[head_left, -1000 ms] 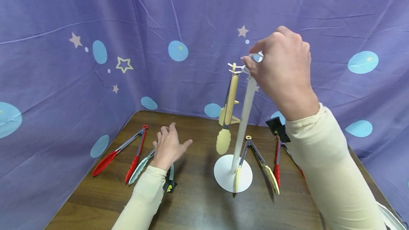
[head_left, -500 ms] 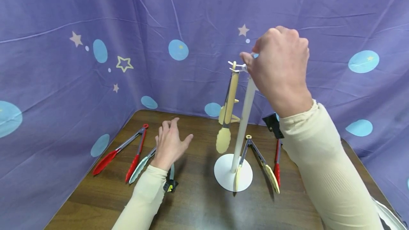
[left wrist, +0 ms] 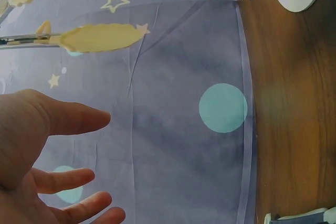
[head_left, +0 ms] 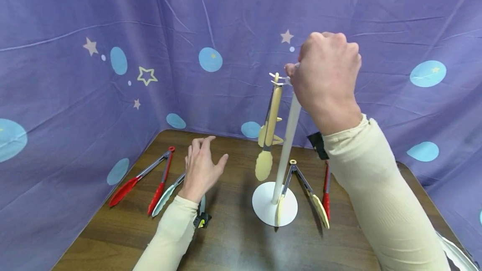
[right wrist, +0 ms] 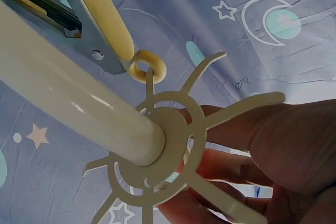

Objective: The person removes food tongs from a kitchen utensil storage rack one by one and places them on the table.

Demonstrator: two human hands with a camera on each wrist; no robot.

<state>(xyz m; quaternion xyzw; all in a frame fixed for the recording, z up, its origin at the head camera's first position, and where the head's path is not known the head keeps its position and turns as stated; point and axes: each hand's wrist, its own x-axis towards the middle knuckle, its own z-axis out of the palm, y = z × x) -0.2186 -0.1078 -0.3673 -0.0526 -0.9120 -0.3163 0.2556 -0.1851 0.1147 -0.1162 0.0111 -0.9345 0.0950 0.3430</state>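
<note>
My right hand (head_left: 327,78) grips the top of a white utensil stand (head_left: 289,141), fingers curled over its ring handle. In the right wrist view its fingers lie behind the hook wheel (right wrist: 199,145), thumb alongside one hook. Yellow tongs (head_left: 263,166) hang from a hook on the left side, their loop (right wrist: 160,68) threaded on it. My left hand (head_left: 201,170) hovers over the table with fingers spread and holds nothing. Beneath it lie teal tongs (head_left: 164,202), partly hidden by the hand and wrist. The yellow tongs' heads (left wrist: 105,38) also show in the left wrist view.
Red tongs (head_left: 160,191) lie spread at the left of the wooden table (head_left: 233,229). Another yellow pair (head_left: 320,210) straddles the stand's round base (head_left: 261,204). More red tongs (head_left: 326,204) lie partly behind the right forearm. A patterned purple curtain (head_left: 241,20) surrounds the table.
My right hand has turned at the stand's top and shifted slightly left, its fingers now covering the ring handle. My left hand has risen a little. The tongs stay put.
</note>
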